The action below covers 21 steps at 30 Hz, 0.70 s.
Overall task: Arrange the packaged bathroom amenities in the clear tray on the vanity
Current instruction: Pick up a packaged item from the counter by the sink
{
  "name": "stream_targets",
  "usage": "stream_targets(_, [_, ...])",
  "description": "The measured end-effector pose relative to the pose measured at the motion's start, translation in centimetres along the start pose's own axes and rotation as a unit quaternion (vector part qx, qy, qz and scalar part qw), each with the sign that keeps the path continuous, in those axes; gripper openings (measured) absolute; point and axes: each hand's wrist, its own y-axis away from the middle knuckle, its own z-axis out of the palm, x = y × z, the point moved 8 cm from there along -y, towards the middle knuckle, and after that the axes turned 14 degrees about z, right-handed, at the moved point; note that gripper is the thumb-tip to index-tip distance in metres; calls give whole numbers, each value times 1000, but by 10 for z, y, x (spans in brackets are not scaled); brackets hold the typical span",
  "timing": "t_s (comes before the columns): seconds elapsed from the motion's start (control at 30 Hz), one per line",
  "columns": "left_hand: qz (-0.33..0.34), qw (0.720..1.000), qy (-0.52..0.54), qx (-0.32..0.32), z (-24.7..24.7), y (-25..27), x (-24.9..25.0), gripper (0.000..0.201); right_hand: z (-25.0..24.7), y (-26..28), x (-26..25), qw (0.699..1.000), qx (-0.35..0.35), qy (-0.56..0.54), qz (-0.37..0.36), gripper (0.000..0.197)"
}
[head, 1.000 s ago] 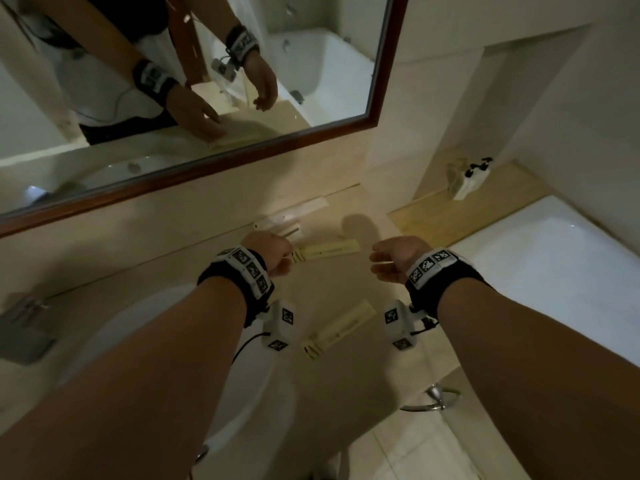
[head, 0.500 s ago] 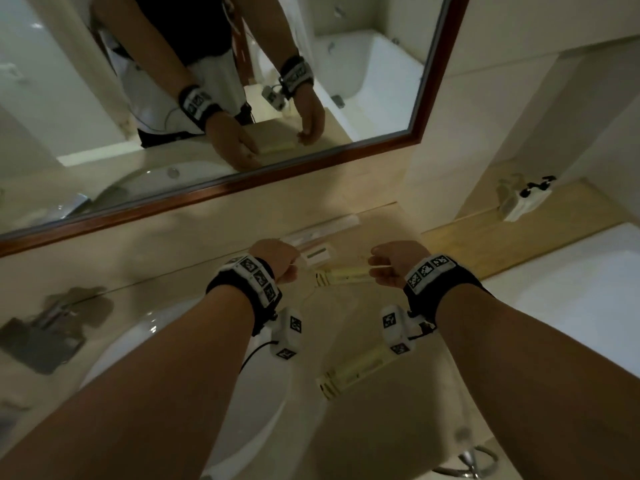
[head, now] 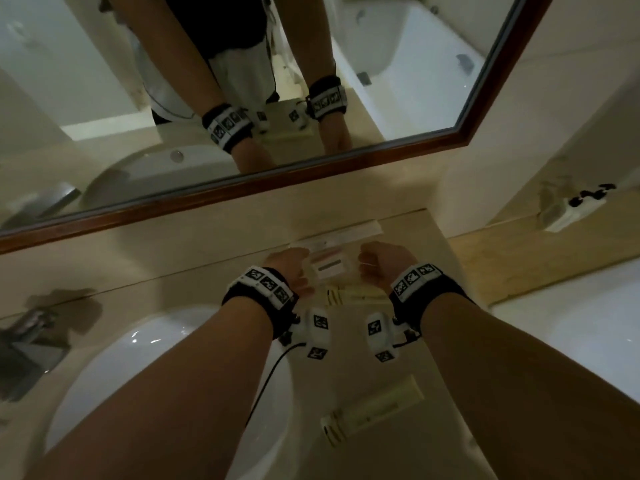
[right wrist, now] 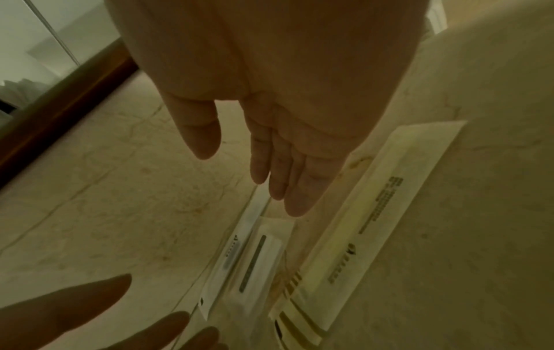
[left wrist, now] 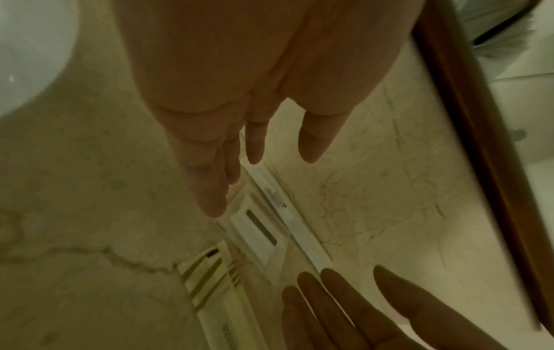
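Observation:
A clear tray (head: 352,271) stands on the beige vanity near the back wall. It holds a small white packet (head: 330,268) (left wrist: 255,234) (right wrist: 257,258) and a long white packet (left wrist: 288,213) (right wrist: 237,248). A cream packet with gold stripes (head: 353,296) (left wrist: 210,284) (right wrist: 359,225) lies flat along the tray's near side. A second cream packet (head: 370,414) lies by the vanity's front edge. My left hand (head: 287,268) is at the tray's left end and my right hand (head: 377,265) at its right end. Both have straight fingers and hold nothing. Whether they touch the tray is unclear.
A white sink basin (head: 138,358) with a metal faucet (head: 31,334) lies to the left. A wood-framed mirror (head: 242,199) hangs behind the tray. A long white strip (head: 349,229) lies against the wall. To the right are a wooden ledge (head: 519,258) and a bathtub (head: 571,341).
Both hands have moved forward from the striped cream packet to the two ends of the tray. That packet now lies free beside the tray. The head view has tilted up.

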Motion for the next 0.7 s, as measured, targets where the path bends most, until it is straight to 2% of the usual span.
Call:
stream_targets(0.03, [0,1000,6,-9,5,-5,-3,39,2,-3,-1,1000,-2,-4,3,15])
stream_targets(0.13, [-12,1000,19,-4,11,-14,-9,27,6,-13,-1,1000,-9,-11,20,23])
stream_targets(0.23, [-9,1000,-7,-5,12,-34,-16,33,8,-20,-2,1000,-12,-1,26,26])
stream_targets(0.37, [8,999,-18,-28,18,-42,-21,9,14,-24,3,999,-39,3,32,19])
stream_targets(0.47, [8,999,-8,-40,24,-34,-22,9,20,-20,11,998,-56,-5,43,19])
stream_targets(0.57, [25,998,-7,-48,23,-20,-12,12,23,-9,11,998,-54,9,26,20])
stream_targets(0.7, [62,996,7,-57,8,3,10,9,25,22,-4,998,-38,36,-38,19])
